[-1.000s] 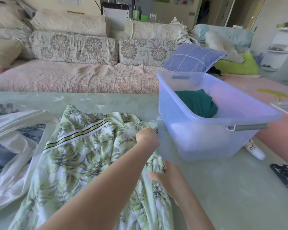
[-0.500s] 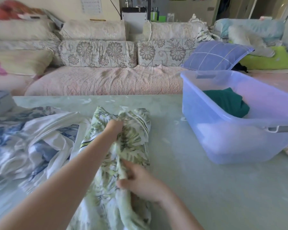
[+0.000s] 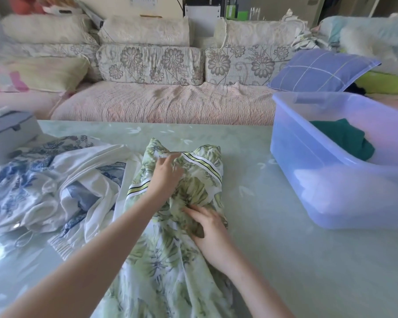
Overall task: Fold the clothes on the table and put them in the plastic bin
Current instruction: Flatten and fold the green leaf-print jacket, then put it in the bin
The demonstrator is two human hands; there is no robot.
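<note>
While the leaf-print garment (image 3: 161,260) lies lengthwise on the table (image 3: 285,260) just left of the plastic bin (image 3: 308,180), the left hand (image 3: 164,177) pinches cloth by its striped band (image 3: 202,164). The right hand (image 3: 210,228), farther from the bin's back wall, has its fingers (image 3: 193,212) curled into bunched fabric. The bunch likely needs smoothing flat and the edges squaring before the next fold. A dark green garment (image 3: 345,138) sits in the bin; a white and blue garment (image 3: 55,187) waits well left of it.
</note>
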